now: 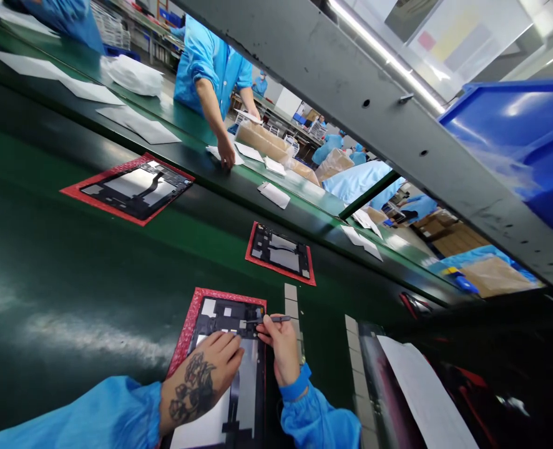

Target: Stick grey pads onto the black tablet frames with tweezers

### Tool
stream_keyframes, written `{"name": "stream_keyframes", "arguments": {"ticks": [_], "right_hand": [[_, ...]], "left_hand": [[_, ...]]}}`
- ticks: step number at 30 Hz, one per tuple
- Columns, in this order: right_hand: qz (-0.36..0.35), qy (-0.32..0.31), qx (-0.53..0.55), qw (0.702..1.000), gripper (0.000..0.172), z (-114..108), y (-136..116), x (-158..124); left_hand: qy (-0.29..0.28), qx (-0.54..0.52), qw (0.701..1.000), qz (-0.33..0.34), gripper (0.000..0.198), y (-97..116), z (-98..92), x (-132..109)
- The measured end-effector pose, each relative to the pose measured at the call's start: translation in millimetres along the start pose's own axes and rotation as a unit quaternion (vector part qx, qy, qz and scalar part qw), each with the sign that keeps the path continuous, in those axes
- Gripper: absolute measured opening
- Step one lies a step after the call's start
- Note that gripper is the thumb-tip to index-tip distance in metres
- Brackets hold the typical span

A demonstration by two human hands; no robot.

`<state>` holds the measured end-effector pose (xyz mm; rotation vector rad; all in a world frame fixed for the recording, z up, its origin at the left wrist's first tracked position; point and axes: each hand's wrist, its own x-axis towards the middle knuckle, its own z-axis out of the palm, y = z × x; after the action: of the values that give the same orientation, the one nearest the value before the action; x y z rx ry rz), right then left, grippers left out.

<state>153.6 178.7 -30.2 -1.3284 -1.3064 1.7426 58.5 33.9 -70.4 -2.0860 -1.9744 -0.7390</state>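
In front of me lies an opened tablet, its inner parts facing up, on a red bubble-wrap sheet. My left hand rests flat across the tablet's middle, fingers stretched out and holding nothing. At the tablet's upper right, my right hand pinches a slim dark grey tool. The tool's thin tip points left, over small parts near the top of the tablet. Whether it touches them I cannot tell. My left palm hides part of the tablet.
Two more opened tablets lie on red sheets farther along the green bench. Pale square strips run right of my work. Across the line, a person in blue handles white sheets. A grey beam crosses above.
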Motion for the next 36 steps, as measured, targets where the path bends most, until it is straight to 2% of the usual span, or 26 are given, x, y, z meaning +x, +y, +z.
{"name": "stream_keyframes", "arguments": {"ticks": [3,6,12,16,19,23,26,28,30,32,34,36], "right_hand": [[-0.006,0.001,0.0,1.0,0.069,0.3,0.4,0.2],[-0.022,-0.004,-0.007,1.0,0.068,-0.5,0.6,0.0],[-0.09,-0.037,-0.049,0.994,0.06,-3.3,5.0,2.1],[-0.141,-0.008,-0.03,0.99,0.055,-13.9,-2.0,7.5],[-0.156,0.02,0.005,0.988,0.054,-40.6,-19.5,7.2],[-0.124,0.057,0.021,0.99,0.055,-103.8,-37.7,-11.1],[-0.076,0.095,0.037,0.992,0.054,-150.2,-32.0,-36.2],[-0.054,0.109,0.04,0.992,0.052,-170.6,-19.3,-53.2],[-0.041,0.111,0.027,0.993,0.051,-181.6,-3.4,-67.1],[-0.046,0.112,0.01,0.993,0.051,-185.9,11.6,-76.7],[-0.066,0.122,0.002,0.99,0.051,-187.2,22.8,-82.3],[-0.084,0.136,-0.005,0.987,0.05,-188.2,29.6,-84.8]], "left_hand": [[0.021,0.005,1.0,-0.015,0.023,-1.1,-1.2,1.3],[0.019,0.007,1.0,-0.019,0.028,-3.0,-7.5,4.3],[0.011,0.011,1.0,-0.007,0.033,-3.3,-7.4,3.7],[0.012,0.009,1.0,-0.017,0.031,-1.0,-4.6,0.7],[0.024,0.017,1.0,0.001,0.029,-1.9,-7.2,1.7],[0.047,0.052,0.996,0.049,0.034,-9.5,-10.3,6.8],[0.039,0.052,0.995,0.073,0.039,-15.1,-11.7,14.3],[0.024,0.038,0.997,0.065,0.039,-13.5,-12.5,22.0],[0.007,0.03,0.998,0.046,0.043,-3.9,-11.5,30.8],[-0.002,0.018,0.999,0.05,0.053,14.6,-6.6,38.3],[-0.016,-0.01,0.994,0.104,0.064,38.6,3.2,42.1],[-0.042,-0.034,0.978,0.2,0.067,61.5,16.1,41.9]]}}
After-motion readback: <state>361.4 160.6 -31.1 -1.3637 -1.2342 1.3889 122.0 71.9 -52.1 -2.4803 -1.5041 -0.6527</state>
